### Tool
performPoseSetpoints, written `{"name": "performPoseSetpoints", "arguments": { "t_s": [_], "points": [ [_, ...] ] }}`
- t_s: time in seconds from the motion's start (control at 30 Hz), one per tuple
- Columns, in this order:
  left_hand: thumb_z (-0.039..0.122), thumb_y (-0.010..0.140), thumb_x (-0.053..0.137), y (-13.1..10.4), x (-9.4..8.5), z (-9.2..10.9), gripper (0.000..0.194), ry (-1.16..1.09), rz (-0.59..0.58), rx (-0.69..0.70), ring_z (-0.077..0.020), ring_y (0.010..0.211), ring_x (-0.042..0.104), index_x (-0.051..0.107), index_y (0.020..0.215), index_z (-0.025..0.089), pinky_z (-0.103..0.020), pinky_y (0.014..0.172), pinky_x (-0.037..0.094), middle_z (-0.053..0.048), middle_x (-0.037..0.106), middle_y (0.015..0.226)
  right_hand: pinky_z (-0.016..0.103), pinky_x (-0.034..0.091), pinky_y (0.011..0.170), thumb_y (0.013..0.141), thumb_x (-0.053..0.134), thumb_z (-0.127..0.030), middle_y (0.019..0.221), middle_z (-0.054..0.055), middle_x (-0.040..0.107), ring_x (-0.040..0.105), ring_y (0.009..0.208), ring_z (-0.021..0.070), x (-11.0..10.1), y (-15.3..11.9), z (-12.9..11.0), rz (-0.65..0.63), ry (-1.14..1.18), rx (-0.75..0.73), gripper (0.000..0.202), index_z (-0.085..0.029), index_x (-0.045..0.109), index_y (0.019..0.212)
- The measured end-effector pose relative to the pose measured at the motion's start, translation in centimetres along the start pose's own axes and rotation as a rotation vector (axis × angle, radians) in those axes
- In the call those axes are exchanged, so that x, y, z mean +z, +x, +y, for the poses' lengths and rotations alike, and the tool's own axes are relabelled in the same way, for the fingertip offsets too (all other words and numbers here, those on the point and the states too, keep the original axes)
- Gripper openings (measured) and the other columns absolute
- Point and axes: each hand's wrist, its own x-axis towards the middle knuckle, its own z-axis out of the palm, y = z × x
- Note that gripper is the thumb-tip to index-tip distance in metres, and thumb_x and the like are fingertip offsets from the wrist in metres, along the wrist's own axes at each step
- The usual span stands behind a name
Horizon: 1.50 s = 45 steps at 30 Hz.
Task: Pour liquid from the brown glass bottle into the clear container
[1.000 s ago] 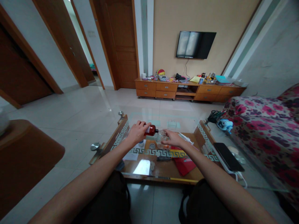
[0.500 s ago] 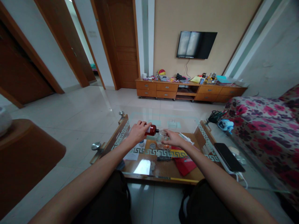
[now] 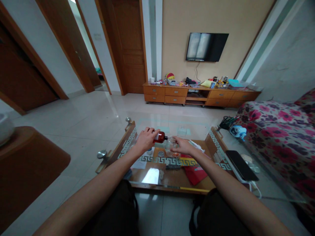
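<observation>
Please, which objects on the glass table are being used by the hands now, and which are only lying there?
In use:
- left hand, holding the tilted dark red bottle
- right hand, on the small clear glass container

Lying about:
- black phone
- red paper bag
- white sheet of paper
- blue and white gadget

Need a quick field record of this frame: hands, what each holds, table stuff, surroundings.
left hand: left hand grips a brown bottle, tipped on its side, neck toward the right
right hand: right hand on a clear glass container; grip not clear
surface: glass-top coffee table
on table: black phone, white cable
under glass: red bag, papers
right of table: floral sofa
background: wall TV, wooden cabinet
</observation>
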Motion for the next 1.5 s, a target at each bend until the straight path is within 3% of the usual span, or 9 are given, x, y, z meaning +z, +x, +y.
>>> {"name": "performPoseSetpoints", "arguments": {
  "t_s": [0.37, 1.1, 1.5],
  "points": [
    [0.015, 0.085, 0.072, 0.06, -0.06, 0.08, 0.076, 0.021, 0.010, 0.000, -0.0332, 0.126, 0.048, 0.043, 0.153, 0.033, -0.044, 0.101, 0.046, -0.011, 0.060, 0.137, 0.040, 0.052, 0.094, 0.081, 0.081, -0.047, 0.134, 0.015, 0.072, 0.070, 0.111, 0.0317, -0.50, -0.02, -0.29, -0.019, -0.018, 0.008, 0.074, -0.020, 0.057, 0.145],
    [0.014, 0.085, 0.069, 0.09, -0.26, 0.42, 0.076, 0.030, 0.028, 0.008, -0.0330, 0.125, 0.049, 0.042, 0.153, 0.034, -0.045, 0.101, 0.045, -0.011, 0.061, 0.137, 0.039, 0.052, 0.089, 0.082, 0.081, -0.050, 0.127, 0.014, 0.074, 0.071, 0.104, 0.0314, -0.49, -0.25, -0.29, -0.021, -0.060, 0.037, 0.073, -0.021, 0.057, 0.145],
    [0.013, 0.086, 0.069, 0.08, -0.49, 0.67, 0.072, 0.034, 0.013, 0.012, -0.0327, 0.125, 0.048, 0.044, 0.150, 0.033, -0.043, 0.100, 0.045, -0.011, 0.060, 0.135, 0.041, 0.052, 0.093, 0.081, 0.083, -0.050, 0.133, 0.014, 0.072, 0.070, 0.110, 0.0334, -0.42, -0.15, 0.21, -0.032, -0.053, 0.031, 0.076, -0.023, 0.056, 0.146]
  ]
}}
